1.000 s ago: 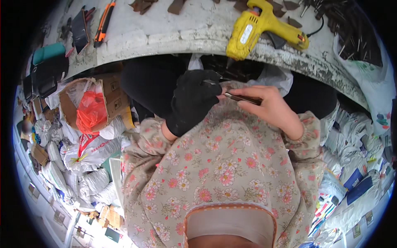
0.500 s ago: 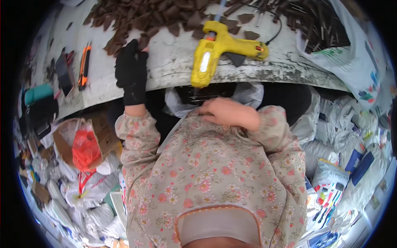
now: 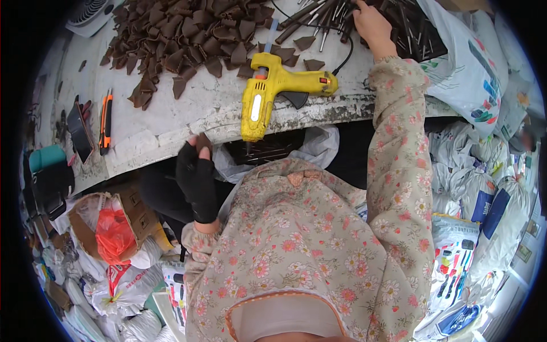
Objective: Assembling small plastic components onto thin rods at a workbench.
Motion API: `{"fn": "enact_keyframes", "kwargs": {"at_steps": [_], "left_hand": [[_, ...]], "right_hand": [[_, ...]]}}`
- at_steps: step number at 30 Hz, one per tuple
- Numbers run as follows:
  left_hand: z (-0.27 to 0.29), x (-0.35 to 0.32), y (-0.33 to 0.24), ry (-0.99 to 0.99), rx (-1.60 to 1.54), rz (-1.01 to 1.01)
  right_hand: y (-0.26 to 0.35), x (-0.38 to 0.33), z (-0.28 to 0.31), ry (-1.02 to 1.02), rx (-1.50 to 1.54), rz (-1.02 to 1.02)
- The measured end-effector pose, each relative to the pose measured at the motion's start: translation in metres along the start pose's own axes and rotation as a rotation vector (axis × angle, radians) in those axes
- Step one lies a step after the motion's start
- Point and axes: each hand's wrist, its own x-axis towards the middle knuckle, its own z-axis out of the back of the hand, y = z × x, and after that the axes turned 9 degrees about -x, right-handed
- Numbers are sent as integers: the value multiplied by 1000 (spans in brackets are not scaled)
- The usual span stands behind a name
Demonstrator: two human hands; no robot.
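My left hand [image 3: 197,179], in a black fingerless glove, pinches a small brown leather-like piece [image 3: 203,142] at the table's front edge. Bare and stretched far to the right, my right hand [image 3: 373,27] has its fingers closed in among thin brown sticks with metal ends [image 3: 325,34]; what lies between the fingertips is hidden. A yellow glue gun [image 3: 256,105] lies between my hands, its nozzle past the table edge and a clear glue stick [image 3: 272,34] in its back end. At the far left is a heap of brown pieces [image 3: 182,43], curled and pointed.
Orange-black cutters [image 3: 106,122] lie on the left of the worn white table [image 3: 154,122]. Below the nozzle, a white-lined bag [image 3: 319,145] holds dark sticks. A printed plastic bag [image 3: 470,74] sits at right. A cardboard box [image 3: 85,225] and several stuffed bags crowd both sides.
My left hand has come back from the brown heap to the table edge, with a brown piece in it. From my lap, my right hand has reached out to the sticks.
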Motion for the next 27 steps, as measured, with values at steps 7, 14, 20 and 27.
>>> {"fn": "enact_keyframes", "kwargs": {"at_steps": [7,14,20,27], "left_hand": [[-4,-33,-10,25,-183,305],[-15,-40,-3,199,-227,421],[-15,-50,-6,199,-278,528],[-24,-49,-11,173,-338,544]], "right_hand": [[27,-17,26,198,42,-133],[-15,-73,18,254,1542,-234],[78,-146,53,287,880,142],[116,-163,69,193,156,270]]}}
